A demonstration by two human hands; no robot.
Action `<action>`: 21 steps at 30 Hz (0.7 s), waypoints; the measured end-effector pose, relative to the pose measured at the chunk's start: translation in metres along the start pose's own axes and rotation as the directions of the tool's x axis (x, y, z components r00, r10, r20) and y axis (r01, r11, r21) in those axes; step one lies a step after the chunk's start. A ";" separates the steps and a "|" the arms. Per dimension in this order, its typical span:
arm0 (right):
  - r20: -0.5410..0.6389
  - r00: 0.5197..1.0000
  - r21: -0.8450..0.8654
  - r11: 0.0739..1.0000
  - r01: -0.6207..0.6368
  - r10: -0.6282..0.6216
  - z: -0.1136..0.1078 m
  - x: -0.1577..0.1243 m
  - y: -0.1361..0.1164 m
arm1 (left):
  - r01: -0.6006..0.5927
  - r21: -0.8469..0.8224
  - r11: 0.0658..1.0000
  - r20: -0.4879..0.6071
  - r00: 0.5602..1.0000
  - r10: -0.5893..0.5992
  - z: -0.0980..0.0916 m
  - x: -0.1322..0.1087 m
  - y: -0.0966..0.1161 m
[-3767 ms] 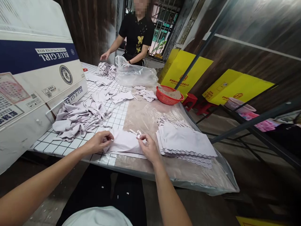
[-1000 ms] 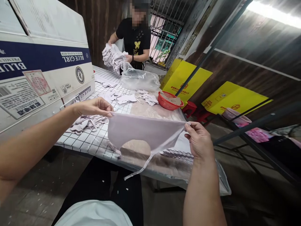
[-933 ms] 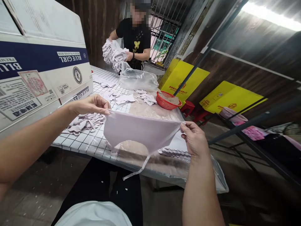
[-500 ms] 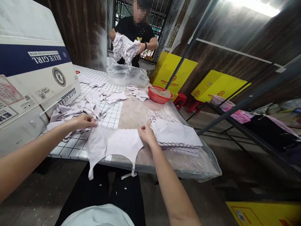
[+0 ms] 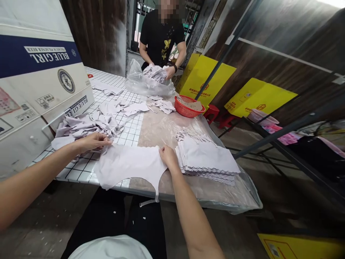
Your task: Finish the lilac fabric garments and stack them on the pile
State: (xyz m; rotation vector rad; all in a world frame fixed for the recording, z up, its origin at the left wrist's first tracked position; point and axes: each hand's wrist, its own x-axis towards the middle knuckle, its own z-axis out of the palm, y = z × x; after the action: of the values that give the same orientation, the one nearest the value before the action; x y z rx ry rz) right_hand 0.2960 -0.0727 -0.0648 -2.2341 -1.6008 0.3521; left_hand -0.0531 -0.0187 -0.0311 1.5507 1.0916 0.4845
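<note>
A pale lilac camisole-like garment (image 5: 129, 162) is spread between my hands at the table's front edge, a thin strap hanging over it. My left hand (image 5: 94, 142) pinches its upper left corner. Its upper right corner is between the closed fingers of my right hand (image 5: 167, 156). Just right of that hand lies a neat stack of similar garments (image 5: 210, 154) with wavy edges. A loose heap of the same fabric (image 5: 86, 126) is beyond my left hand, against the carton.
A large white-and-blue carton (image 5: 40, 79) stands at the left on the gridded table (image 5: 132, 133). Farther back are a red basket (image 5: 188, 108) and a clear plastic bag (image 5: 134, 82). Across the table a person (image 5: 161, 39) handles bunched fabric. Yellow boxes (image 5: 212, 75) and metal poles are at the right.
The garment's left part now lies flatter, and its left strap no longer hangs down in sight. Across the table, the person has lowered the bunched fabric into the plastic bag.
</note>
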 end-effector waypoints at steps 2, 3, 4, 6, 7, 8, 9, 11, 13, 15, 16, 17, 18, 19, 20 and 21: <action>-0.029 0.999 0.040 0.999 -0.014 0.015 -0.001 0.007 0.013 | 0.028 0.002 1.000 -0.014 0.999 -0.028 -0.001 -0.001 0.002; -0.044 0.999 0.064 0.998 -0.019 0.022 -0.001 0.010 0.019 | 0.047 -0.004 0.999 -0.018 0.999 -0.047 -0.001 -0.002 0.003; -0.057 0.998 0.090 0.996 -0.022 0.028 -0.001 0.012 0.025 | 0.065 -0.014 0.998 -0.018 0.998 -0.065 -0.001 -0.002 0.005; -0.071 0.997 0.147 0.989 -0.026 0.036 0.000 0.016 0.033 | 0.090 -0.038 0.995 -0.020 0.996 -0.091 0.001 0.000 0.006; -0.071 0.997 0.177 0.984 -0.027 0.040 0.001 0.018 0.035 | 0.096 -0.048 0.994 -0.030 0.995 -0.097 0.002 0.002 0.007; -0.067 0.997 0.208 0.978 -0.029 0.043 0.002 0.020 0.036 | 0.096 -0.055 0.994 -0.046 0.994 -0.099 0.003 0.005 0.007; -0.058 0.997 0.239 0.971 -0.032 0.047 0.004 0.021 0.036 | 0.099 -0.057 0.993 -0.069 0.992 -0.103 0.005 0.008 0.006; -0.026 0.998 0.299 0.953 -0.042 0.052 0.005 0.023 0.033 | 0.111 -0.053 0.992 -0.098 0.988 -0.116 0.007 0.014 0.005; 0.032 0.998 0.351 0.934 -0.060 0.053 0.003 0.024 0.029 | 0.127 -0.049 0.991 -0.086 0.988 -0.131 0.007 0.018 0.006; 0.111 0.993 0.392 0.916 -0.084 0.043 -0.005 0.022 0.025 | 0.140 -0.022 0.990 -0.032 0.989 -0.141 0.005 0.017 0.009; 0.152 0.988 0.409 0.908 -0.094 0.034 -0.010 0.021 0.024 | 0.146 0.007 0.989 0.005 0.989 -0.146 0.003 0.015 0.012; 0.189 0.982 0.423 0.900 -0.100 0.021 -0.018 0.019 0.023 | 0.154 0.049 0.987 0.043 0.987 -0.156 0.000 0.012 0.016; 0.218 0.976 0.436 0.894 -0.104 0.007 -0.026 0.018 0.022 | 0.162 0.100 0.982 0.081 0.982 -0.170 -0.004 0.009 0.021; 0.241 0.970 0.444 0.890 -0.104 -0.007 -0.035 0.018 0.022 | 0.163 0.152 0.975 0.111 0.977 -0.181 -0.008 0.007 0.026; 0.253 0.967 0.455 0.885 -0.097 -0.024 -0.044 0.018 0.022 | 0.152 0.197 0.968 0.132 0.975 -0.180 -0.013 0.005 0.032; 0.251 0.967 0.471 0.878 -0.084 -0.042 -0.054 0.020 0.022 | 0.131 0.232 0.964 0.145 0.975 -0.167 -0.018 0.005 0.039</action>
State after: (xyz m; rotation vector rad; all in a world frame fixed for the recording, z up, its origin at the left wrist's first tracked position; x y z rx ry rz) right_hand 0.3432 -0.0682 -0.0257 -1.8748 -1.4068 0.9649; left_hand -0.0499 -0.0034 0.0089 1.6535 1.1537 0.1325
